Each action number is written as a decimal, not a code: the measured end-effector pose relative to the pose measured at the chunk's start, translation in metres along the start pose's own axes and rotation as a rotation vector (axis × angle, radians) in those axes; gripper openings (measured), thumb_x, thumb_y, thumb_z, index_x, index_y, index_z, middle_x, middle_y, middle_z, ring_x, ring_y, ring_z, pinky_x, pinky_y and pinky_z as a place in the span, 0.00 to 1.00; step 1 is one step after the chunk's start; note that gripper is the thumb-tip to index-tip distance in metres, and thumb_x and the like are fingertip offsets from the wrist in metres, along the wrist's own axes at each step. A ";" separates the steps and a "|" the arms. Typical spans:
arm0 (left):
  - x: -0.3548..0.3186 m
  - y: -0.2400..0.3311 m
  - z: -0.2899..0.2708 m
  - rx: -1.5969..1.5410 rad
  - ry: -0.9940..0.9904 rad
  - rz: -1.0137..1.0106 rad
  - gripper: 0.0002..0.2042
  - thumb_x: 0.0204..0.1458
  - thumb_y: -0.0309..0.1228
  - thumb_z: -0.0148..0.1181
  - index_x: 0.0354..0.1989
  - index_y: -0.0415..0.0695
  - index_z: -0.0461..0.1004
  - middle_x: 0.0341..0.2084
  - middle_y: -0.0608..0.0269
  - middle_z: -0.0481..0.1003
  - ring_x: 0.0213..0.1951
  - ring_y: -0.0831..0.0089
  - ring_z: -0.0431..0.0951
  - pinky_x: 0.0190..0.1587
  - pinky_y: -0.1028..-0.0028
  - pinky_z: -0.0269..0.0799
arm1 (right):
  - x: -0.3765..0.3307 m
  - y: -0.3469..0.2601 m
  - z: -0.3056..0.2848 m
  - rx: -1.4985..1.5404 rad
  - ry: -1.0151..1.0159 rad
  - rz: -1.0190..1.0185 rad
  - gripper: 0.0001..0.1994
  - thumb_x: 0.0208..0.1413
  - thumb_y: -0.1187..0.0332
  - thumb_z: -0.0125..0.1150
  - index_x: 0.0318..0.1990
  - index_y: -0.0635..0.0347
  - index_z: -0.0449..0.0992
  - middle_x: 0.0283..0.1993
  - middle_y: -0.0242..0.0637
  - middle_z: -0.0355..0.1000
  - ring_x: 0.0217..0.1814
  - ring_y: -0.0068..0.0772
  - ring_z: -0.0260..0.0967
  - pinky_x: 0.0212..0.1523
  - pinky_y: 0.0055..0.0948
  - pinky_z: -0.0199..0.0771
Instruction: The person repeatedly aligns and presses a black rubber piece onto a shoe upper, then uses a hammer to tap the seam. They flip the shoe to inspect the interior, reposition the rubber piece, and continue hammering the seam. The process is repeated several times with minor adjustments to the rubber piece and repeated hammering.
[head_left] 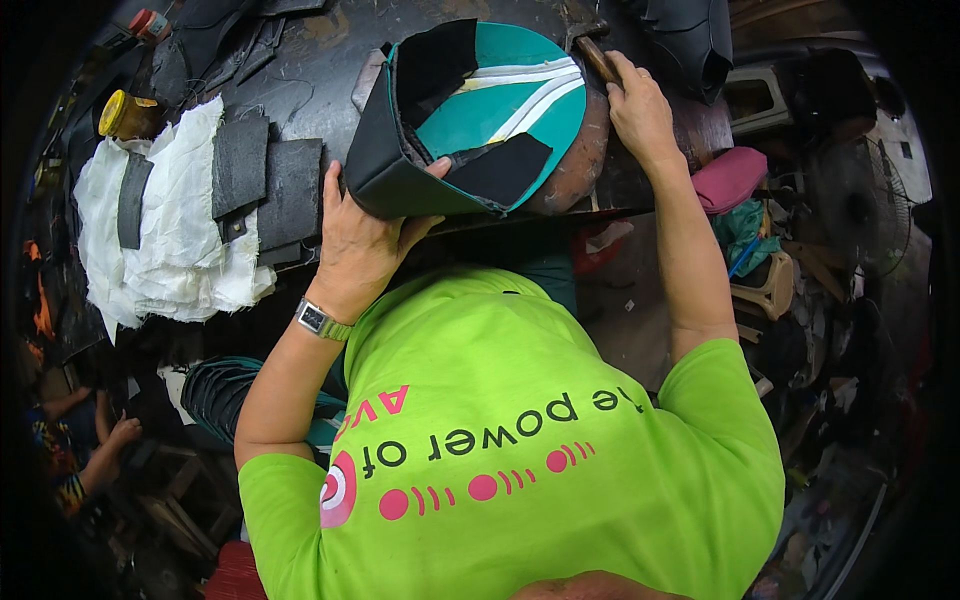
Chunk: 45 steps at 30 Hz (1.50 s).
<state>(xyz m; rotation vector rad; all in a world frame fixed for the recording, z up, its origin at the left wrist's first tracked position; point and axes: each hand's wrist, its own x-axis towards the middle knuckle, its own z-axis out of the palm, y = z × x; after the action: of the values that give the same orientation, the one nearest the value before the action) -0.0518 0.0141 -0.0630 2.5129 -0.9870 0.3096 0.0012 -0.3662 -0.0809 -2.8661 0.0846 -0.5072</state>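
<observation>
A black and teal piece of sheet material (548,95), curved like an open pouch, rests on the dark worktable. White strips form a V on its teal inside, and black patches lie beside them. My left hand (362,238), a watch on its wrist, grips its near black wall; the thumb tip shows over the edge and the other fingers lie outside. Right of the piece, my right hand (642,115) is closed round the wooden handle of a tool (597,60). The tool's far end is too dark to make out.
White cloth (180,250) and dark grey pads (290,190) lie at the table's left, near a yellow jar (128,115). Black material (685,40) sits at the far right. Beyond the right edge are a pink pouch (730,180) and a fan (865,205). Another person's hand (125,432) shows lower left.
</observation>
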 end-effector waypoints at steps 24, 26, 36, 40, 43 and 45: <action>-0.016 -0.011 -0.002 -0.539 -0.011 -0.332 0.26 0.51 0.20 0.65 0.61 0.47 0.75 0.60 0.55 0.72 0.59 0.59 0.74 0.64 0.61 0.66 | -0.100 -0.119 -0.064 0.304 -0.373 -0.304 0.34 0.64 0.66 0.59 0.76 0.36 0.53 0.29 0.52 0.72 0.27 0.59 0.75 0.29 0.50 0.78; -0.022 -0.001 -0.007 -1.333 0.291 -0.640 0.26 0.64 0.24 0.52 0.71 0.35 0.59 0.63 0.51 0.70 0.62 0.65 0.73 0.65 0.69 0.67 | -0.099 -0.122 -0.065 0.283 -0.396 -0.279 0.35 0.64 0.66 0.59 0.76 0.35 0.52 0.29 0.51 0.72 0.27 0.59 0.75 0.29 0.50 0.78; 0.011 0.002 0.000 -1.796 0.307 -0.605 0.26 0.69 0.31 0.44 0.73 0.37 0.51 0.63 0.52 0.67 0.62 0.69 0.72 0.64 0.68 0.70 | -0.081 -0.137 -0.089 0.847 -0.115 -0.214 0.25 0.64 0.68 0.59 0.68 0.45 0.67 0.41 0.53 0.78 0.41 0.57 0.77 0.41 0.44 0.79; 0.017 -0.002 -0.001 -1.805 0.288 -0.615 0.24 0.69 0.31 0.43 0.72 0.37 0.54 0.63 0.52 0.68 0.61 0.69 0.73 0.63 0.69 0.71 | -0.080 -0.142 -0.079 0.448 -0.452 -0.168 0.23 0.64 0.68 0.60 0.66 0.49 0.70 0.34 0.53 0.76 0.36 0.57 0.75 0.37 0.45 0.77; 0.020 -0.002 -0.004 -1.782 0.251 -0.552 0.24 0.69 0.31 0.44 0.71 0.36 0.55 0.62 0.52 0.69 0.59 0.70 0.75 0.61 0.71 0.72 | -0.084 -0.134 -0.079 0.555 -0.300 -0.239 0.22 0.63 0.67 0.61 0.64 0.51 0.71 0.32 0.52 0.75 0.32 0.58 0.74 0.33 0.48 0.75; 0.024 -0.003 -0.004 -1.808 0.331 -0.576 0.24 0.67 0.28 0.46 0.70 0.36 0.57 0.57 0.51 0.73 0.54 0.71 0.78 0.55 0.73 0.76 | -0.085 -0.131 -0.080 0.793 -0.187 -0.170 0.20 0.62 0.71 0.63 0.60 0.62 0.73 0.42 0.56 0.78 0.42 0.51 0.79 0.44 0.37 0.77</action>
<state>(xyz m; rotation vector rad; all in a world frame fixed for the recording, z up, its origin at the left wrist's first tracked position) -0.0324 0.0036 -0.0516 0.8821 -0.0765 -0.2779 -0.1035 -0.2474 -0.0052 -2.1276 -0.3221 -0.2212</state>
